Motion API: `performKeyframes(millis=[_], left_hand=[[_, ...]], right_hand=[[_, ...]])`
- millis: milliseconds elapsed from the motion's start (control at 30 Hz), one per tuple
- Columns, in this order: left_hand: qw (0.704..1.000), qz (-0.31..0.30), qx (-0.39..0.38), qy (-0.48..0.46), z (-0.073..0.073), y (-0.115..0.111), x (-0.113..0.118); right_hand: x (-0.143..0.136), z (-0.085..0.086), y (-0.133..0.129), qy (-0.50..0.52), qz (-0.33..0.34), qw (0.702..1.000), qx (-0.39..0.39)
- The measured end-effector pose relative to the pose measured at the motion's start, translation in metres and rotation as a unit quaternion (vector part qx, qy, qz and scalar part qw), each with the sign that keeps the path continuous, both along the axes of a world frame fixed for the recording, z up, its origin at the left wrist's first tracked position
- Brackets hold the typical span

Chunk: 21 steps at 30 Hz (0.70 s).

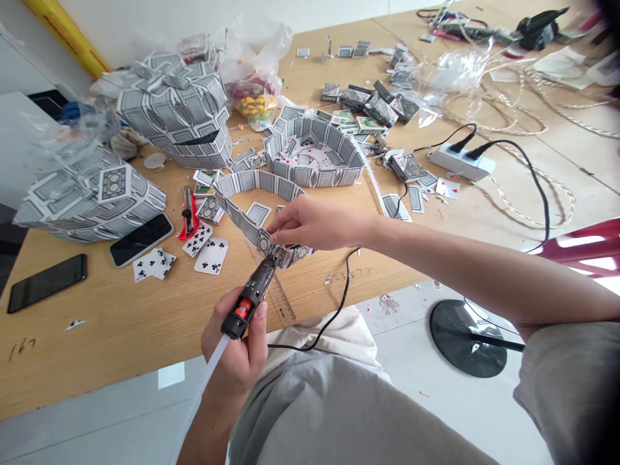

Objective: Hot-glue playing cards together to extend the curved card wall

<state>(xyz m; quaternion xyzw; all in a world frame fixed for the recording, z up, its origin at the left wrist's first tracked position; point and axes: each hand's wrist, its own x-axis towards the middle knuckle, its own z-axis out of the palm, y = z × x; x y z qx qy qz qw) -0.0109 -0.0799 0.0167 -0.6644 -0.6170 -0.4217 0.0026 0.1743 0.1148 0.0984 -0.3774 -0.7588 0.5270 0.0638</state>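
Observation:
My left hand (236, 339) is wrapped round a black glue gun (254, 287) with a white stick at its rear end. The gun's nozzle meets a curved strip of folded playing cards (259, 181) that stands on the wooden table. Above the nozzle, my right hand (303, 223) pinches the strip near its front edge, fingertips close together. Behind the strip sits a heart-shaped card box (317, 174) with red-suited cards inside. A red box cutter (188, 216) and loose cards (212, 256) lie left of the strip.
Two large card-built boxes (177, 110) (92, 200) and two phones (141, 239) (47, 283) occupy the left side. Card packs (380, 110) lie behind. A power strip (462, 161) with black cords is at the right, near rope coils. The gun's cord (345, 290) hangs over the front edge.

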Motion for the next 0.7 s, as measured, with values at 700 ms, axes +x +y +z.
performKeyframes(millis=[700], left_hand=[[1.000,-0.001,0.001,-0.010,0.0017,0.0004,0.0015]], right_hand=[[-0.0010,-0.0029,0.0003,0.003,-0.003,1.000,-0.009]])
